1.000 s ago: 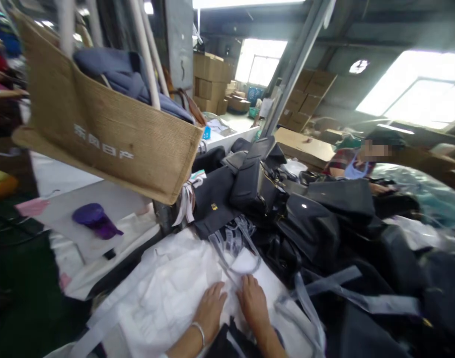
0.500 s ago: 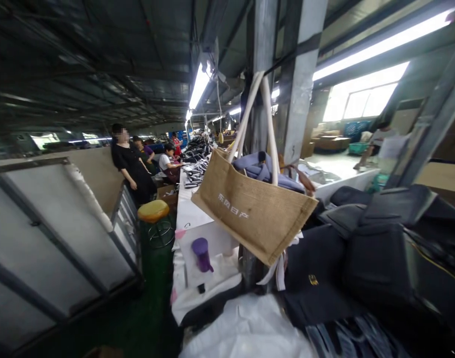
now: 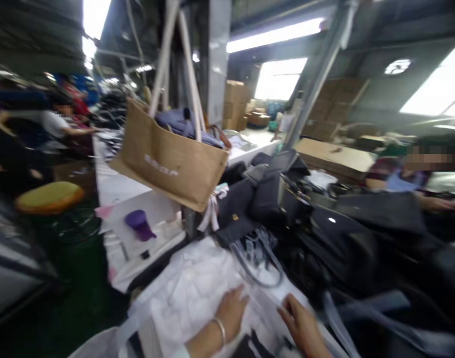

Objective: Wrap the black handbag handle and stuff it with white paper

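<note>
My left hand [image 3: 232, 312], with a pale bangle on its wrist, rests on crumpled white sheeting [image 3: 190, 278]. Its fingers look slightly apart and nothing shows in them. To its right, my right hand [image 3: 301, 322] hovers at or just over the edge of the same sheeting, fingers stretched out and a little bent. Motion blur hides whether its fingertips touch anything. Grey looped straps [image 3: 259, 253] lie just beyond both hands. Some dark pieces lie below and between my wrists.
A tan burlap bag [image 3: 171, 159] hangs from a post ahead. Black bags [image 3: 272, 199] are heaped at the right. A purple cup [image 3: 139, 224] sits on the white table [image 3: 115, 184]. A yellow stool [image 3: 50, 197] stands left. Other people sit at left and right.
My view has turned right and down, so the hanging bag now appears further left. Both my hands have come into view over the white sheeting. A person at the right now shows.
</note>
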{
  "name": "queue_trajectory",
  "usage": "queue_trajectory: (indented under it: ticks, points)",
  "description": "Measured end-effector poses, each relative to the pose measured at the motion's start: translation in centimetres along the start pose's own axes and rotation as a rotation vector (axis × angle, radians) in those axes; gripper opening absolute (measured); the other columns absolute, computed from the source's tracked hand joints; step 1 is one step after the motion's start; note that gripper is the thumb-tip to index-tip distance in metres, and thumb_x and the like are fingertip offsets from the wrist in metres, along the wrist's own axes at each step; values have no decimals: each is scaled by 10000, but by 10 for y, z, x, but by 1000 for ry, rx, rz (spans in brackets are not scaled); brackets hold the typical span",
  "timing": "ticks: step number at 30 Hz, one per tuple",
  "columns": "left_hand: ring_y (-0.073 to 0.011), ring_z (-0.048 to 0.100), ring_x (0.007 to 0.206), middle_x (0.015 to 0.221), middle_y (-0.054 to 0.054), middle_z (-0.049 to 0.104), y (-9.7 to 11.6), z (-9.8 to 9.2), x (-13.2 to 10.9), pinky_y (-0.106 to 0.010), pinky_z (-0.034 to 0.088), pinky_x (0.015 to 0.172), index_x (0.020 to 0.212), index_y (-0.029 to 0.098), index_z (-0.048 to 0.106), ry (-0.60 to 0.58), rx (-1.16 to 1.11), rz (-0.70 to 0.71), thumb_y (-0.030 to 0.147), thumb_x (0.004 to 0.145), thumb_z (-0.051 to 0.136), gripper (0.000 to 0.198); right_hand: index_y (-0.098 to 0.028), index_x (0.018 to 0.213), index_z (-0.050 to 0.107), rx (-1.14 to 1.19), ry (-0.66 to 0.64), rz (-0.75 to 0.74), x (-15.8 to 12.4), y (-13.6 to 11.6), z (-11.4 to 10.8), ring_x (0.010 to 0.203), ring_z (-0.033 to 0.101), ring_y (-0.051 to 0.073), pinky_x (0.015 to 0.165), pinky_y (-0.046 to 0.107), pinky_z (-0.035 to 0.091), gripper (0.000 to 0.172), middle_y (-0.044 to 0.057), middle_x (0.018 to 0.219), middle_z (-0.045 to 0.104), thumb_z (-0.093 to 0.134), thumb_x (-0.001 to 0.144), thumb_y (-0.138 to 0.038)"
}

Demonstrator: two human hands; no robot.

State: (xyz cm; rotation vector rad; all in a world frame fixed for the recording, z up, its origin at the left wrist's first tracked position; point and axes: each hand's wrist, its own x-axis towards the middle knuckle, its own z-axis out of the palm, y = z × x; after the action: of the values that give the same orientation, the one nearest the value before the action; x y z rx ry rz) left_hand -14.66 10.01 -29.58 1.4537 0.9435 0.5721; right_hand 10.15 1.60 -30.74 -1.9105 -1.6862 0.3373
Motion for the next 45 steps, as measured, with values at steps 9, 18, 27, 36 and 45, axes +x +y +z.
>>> queue_trajectory:
  ticks: [9,18,27,36,45]
  points:
    - [-319,644,922,1021,-201,635,14,59,-8,-505,485,843,1064,120,542,-224,-248,-351,659,847,345,613,-208,736,434,225,2,201,-39,-36,-38,619,479,148,588,256,347,162,-34,654,501,528,843,-284]
    - [-252,662,834,1014,-155,687,28,86,-26,-399,495,854,1158,72,547,-444,-1032,-676,586,853,497,600,-209,821,469,33,-16,85,-94,-74,-35,805,485,188,689,277,354,186,10,830,519,480,751,-37]
    - [-209,648,773,1085,-158,679,22,91,-38,-298,525,658,1202,85,554,-369,-964,-620,598,839,526,629,-205,881,548,116,-20,99,-109,-76,-33,854,517,200,751,289,375,107,19,873,566,609,812,-150]
    - [-289,664,912,1061,-209,679,22,83,-24,-413,540,801,1126,50,586,-497,-800,-646,563,867,481,584,-198,799,582,186,-8,293,-102,-77,-21,783,550,183,720,276,386,123,15,790,595,500,890,-192]
    - [-228,677,830,939,-107,711,2,38,-17,-305,532,698,1009,117,603,-206,-607,-495,204,677,708,359,-219,782,542,190,119,587,-126,-82,-10,648,580,186,614,263,410,157,-10,685,597,458,904,-272]
